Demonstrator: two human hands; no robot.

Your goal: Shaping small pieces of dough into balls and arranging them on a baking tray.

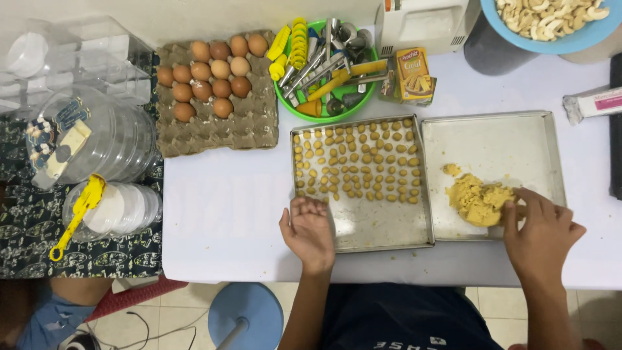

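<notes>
My left hand (308,232) rests palm down on the near left corner of a metal baking tray (369,230), fingertips just below rows of small yellow dough pieces (355,160). My right hand (538,232) lies at the near right of a second metal tray (499,139), its fingers pinching the edge of a lump of yellow dough (477,199). A small dough crumb (451,170) lies just above the lump.
An egg carton (217,133) with brown eggs sits at the back left. A green bowl of utensils (324,65), a small yellow box (413,72), a white mixer (421,24) and a blue bowl of cashews (557,23) line the back. Clear plastic containers (91,139) stand left.
</notes>
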